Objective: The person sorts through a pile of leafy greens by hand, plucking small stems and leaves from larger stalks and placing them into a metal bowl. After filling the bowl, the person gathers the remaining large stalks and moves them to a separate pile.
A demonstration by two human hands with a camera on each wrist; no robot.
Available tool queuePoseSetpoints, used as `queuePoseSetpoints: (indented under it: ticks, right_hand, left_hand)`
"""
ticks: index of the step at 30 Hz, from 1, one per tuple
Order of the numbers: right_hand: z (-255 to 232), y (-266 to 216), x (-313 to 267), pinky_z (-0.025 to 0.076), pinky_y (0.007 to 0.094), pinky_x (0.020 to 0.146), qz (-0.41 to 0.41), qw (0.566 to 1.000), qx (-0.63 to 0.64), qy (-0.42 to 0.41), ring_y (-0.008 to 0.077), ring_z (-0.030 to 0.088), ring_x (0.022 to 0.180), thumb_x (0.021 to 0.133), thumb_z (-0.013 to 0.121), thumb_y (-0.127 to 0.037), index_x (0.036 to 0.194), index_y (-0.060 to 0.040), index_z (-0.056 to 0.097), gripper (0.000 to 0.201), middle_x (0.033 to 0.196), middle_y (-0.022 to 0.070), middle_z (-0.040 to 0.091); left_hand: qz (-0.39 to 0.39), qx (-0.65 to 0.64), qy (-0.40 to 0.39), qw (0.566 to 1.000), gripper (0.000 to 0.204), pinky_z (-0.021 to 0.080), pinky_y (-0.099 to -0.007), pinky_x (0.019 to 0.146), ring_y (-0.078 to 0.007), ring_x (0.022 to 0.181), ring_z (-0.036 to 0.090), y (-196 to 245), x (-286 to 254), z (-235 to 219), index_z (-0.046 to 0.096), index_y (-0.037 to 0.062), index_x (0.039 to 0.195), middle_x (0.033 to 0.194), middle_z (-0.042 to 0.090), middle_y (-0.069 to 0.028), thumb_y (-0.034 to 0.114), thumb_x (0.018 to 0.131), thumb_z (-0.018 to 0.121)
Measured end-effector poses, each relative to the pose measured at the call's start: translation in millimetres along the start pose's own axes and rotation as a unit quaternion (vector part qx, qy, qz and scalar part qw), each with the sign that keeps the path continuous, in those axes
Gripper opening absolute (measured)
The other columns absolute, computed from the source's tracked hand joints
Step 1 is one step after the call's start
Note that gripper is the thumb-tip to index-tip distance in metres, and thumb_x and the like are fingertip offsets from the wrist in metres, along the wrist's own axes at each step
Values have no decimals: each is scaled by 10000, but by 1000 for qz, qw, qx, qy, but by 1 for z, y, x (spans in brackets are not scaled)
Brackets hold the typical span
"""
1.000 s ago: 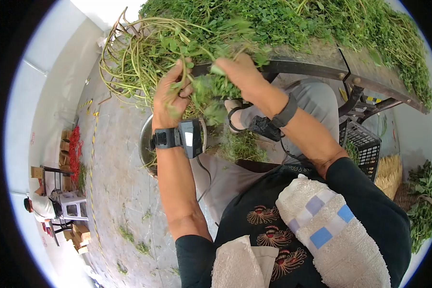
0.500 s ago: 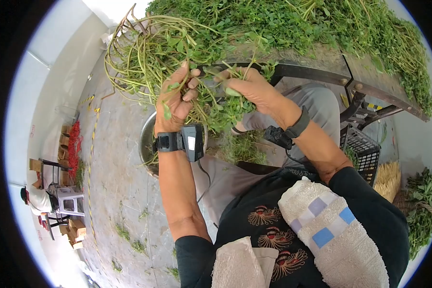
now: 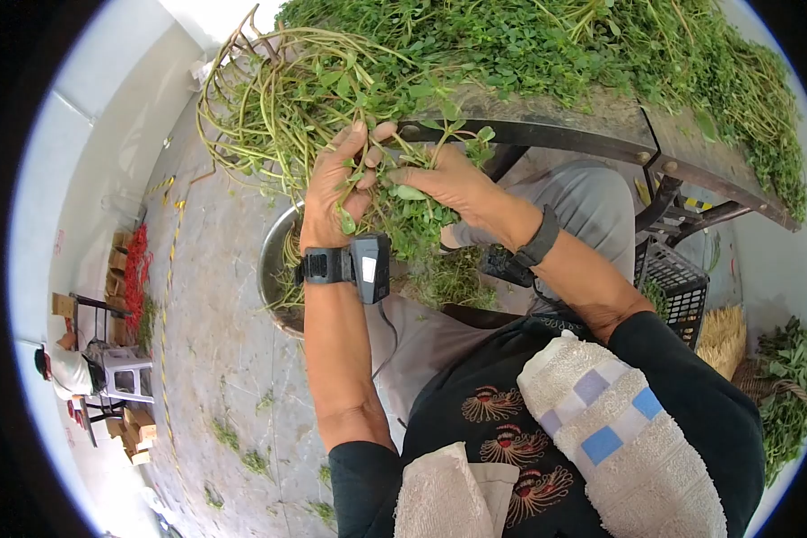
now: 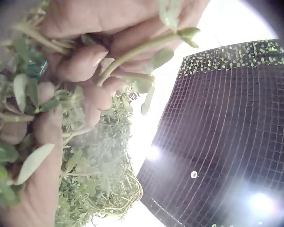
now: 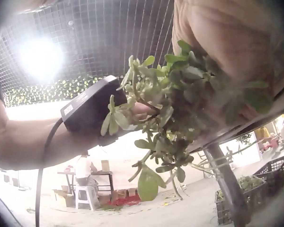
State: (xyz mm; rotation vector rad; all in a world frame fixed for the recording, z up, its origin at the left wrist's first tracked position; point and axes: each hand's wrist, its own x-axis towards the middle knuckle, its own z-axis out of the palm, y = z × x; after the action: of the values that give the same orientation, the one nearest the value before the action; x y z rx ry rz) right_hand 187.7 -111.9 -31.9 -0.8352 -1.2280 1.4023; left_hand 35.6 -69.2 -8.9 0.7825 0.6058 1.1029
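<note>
In the head view my left hand (image 3: 336,184) pinches a thin green stem between thumb and fingers at the table's front edge. Close by on its right, my right hand (image 3: 457,184) grips a leafy bunch of purslane (image 3: 412,211) that hangs below its fingers. The left wrist view shows a purslane stem (image 4: 132,54) curving out from between the fingers of both hands, which are right beside each other. Seen from the right wrist, small paddle-shaped leaves (image 5: 175,118) spread under the palm and hide most of the fingertips.
A heap of greens (image 3: 511,54) covers the table (image 3: 592,117), and long bare stems (image 3: 251,108) droop over its left end. Below stands a metal basin (image 3: 273,269). A black crate (image 3: 677,278) is at the right. Another person (image 3: 67,372) sits far left.
My right hand, blurred and higher a second ago, drew away to the right, then came back left and lower, close to the left hand. The left hand has shifted slightly right.
</note>
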Motion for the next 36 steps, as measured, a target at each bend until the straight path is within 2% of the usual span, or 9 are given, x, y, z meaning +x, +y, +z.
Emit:
queuePoseSetpoints:
  ticks: [8,14,16,19,25,28,31,34,36]
  right_hand:
    - [-18,-7,-4,430,208,641,69,993,-85,-40,53,540,736,788,656,-157,977,-20,632,235,856,4,619]
    - [-23,0,3,437,257,576,-7,988,-150,-29,81,509,660,780,598,-126,887,15,624,179,783,21,588]
    - [-28,12,19,456,259,525,107,979,-100,140,87,568,619,799,576,-121,809,10,632,142,723,25,608]
    - [-26,11,20,472,272,509,70,967,130,208,94,577,612,818,571,-148,768,7,617,169,707,32,606]
    - [-30,-6,-6,407,223,649,90,994,-49,36,95,519,690,835,530,-176,866,-17,618,185,786,16,593]
    - [-35,11,-5,471,237,696,12,995,-74,-70,99,581,787,836,558,-149,990,7,608,225,900,42,625]
    - [-34,5,-10,477,273,708,23,989,-120,-83,127,589,824,821,586,-164,1016,24,588,271,914,53,626]
    - [-39,25,-9,468,352,763,19,927,-373,33,267,611,867,802,564,-274,1010,-13,592,336,936,157,631]
    - [-41,10,-14,466,385,788,17,898,-440,-26,313,596,908,792,571,-309,1031,-32,589,367,980,182,618]
  left_hand:
    - [-6,-63,-22,998,171,342,-164,392,-84,581,460,1,3,-14,516,16,978,903,622,-129,151,888,570]
    - [6,-66,-20,998,187,325,-174,387,-92,551,441,-6,4,-12,511,-5,1004,827,596,-110,136,893,560]
    - [-15,-23,-3,1000,227,308,-177,380,-72,520,410,-7,1,-8,508,-24,1046,771,565,-65,152,906,543]
    - [-9,-66,-55,996,261,293,-177,372,-51,487,372,1,-3,-15,510,-37,1068,733,532,-26,176,917,523]
    - [34,72,18,997,305,324,-186,393,-67,478,408,5,-13,-10,537,-54,1065,746,569,-44,188,884,570]
    - [219,463,200,835,348,440,-256,569,-123,649,547,-6,-25,12,557,-37,1130,884,631,-98,121,828,625]
    - [308,562,197,742,253,443,-270,603,-122,689,546,-11,-43,23,621,8,1045,881,630,-95,93,807,635]
    - [322,510,123,788,207,442,-290,620,-169,680,548,-26,-53,46,648,16,978,811,608,-100,86,783,649]
    - [314,511,70,797,209,441,-296,627,-189,685,553,-37,-54,59,648,12,974,800,599,-106,88,779,650]
